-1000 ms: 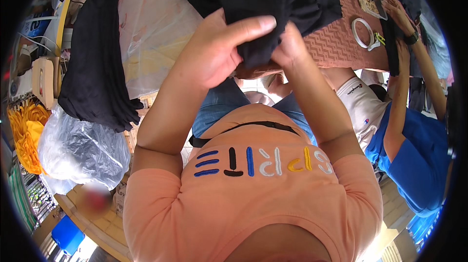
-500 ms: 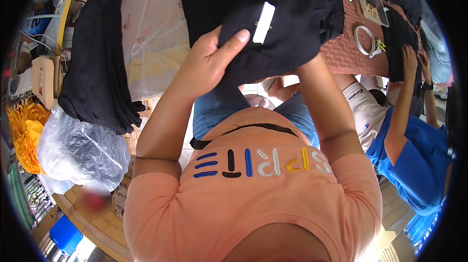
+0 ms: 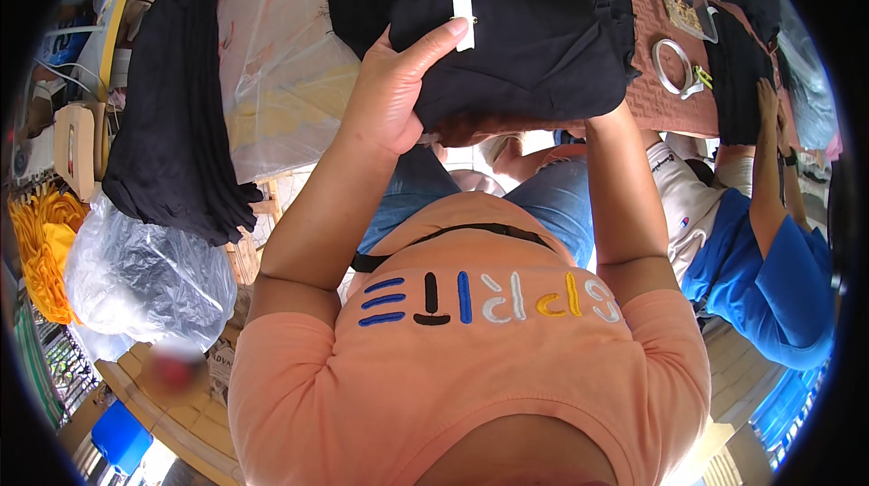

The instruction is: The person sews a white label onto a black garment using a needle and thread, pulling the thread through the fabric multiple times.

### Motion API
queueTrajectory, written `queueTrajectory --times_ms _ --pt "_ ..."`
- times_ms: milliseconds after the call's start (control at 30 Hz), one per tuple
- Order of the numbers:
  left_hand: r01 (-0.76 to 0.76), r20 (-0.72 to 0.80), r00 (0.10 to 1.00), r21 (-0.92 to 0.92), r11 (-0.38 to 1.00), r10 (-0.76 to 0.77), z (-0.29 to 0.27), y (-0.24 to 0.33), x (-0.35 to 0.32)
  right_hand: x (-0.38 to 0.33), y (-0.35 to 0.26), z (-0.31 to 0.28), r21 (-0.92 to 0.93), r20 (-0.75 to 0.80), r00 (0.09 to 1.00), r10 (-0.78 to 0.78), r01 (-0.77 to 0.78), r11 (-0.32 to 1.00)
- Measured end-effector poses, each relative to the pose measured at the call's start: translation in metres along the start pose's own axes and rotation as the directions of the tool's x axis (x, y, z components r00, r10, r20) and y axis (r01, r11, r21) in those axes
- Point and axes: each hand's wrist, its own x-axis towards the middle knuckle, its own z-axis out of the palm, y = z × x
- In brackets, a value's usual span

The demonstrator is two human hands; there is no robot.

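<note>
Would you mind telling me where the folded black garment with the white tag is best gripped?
Probably at its near folded edge, from below. The folded black garment hangs over the table edge there, thick and bunched, where the left hand already clasps it. The right hand is hidden beneath the cloth.

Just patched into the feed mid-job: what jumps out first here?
A folded black garment with a small white tag fills the top centre, gripped by the left hand; the right hand is hidden beneath it. To the left hangs a stack of black cloth above a clear plastic bag. At right, a co-worker's blue sleeve reaches toward the table.
</note>
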Motion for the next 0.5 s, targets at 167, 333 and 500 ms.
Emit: queueTrajectory --times_ms 167,333,500 --pt "0.158 0.035 0.987 -0.216 0.964 -0.154 0.002 0.003 0.001 -0.003 -0.004 -0.004 -0.014 -0.003 1.000 -0.005 0.005 1.000" --pt "0.544 0.392 0.826 -0.364 0.756 -0.406 -0.005 0.000 -0.001 -0.006 -0.006 -0.007 -0.027 0.006 1.000 -0.009 0.009 1.000" --pt "0.606 0.406 0.784 -0.338 0.720 -0.469 0.001 -0.016 -0.005 -0.006 -0.006 -0.007 -0.030 0.011 1.000 -0.012 0.013 0.999"
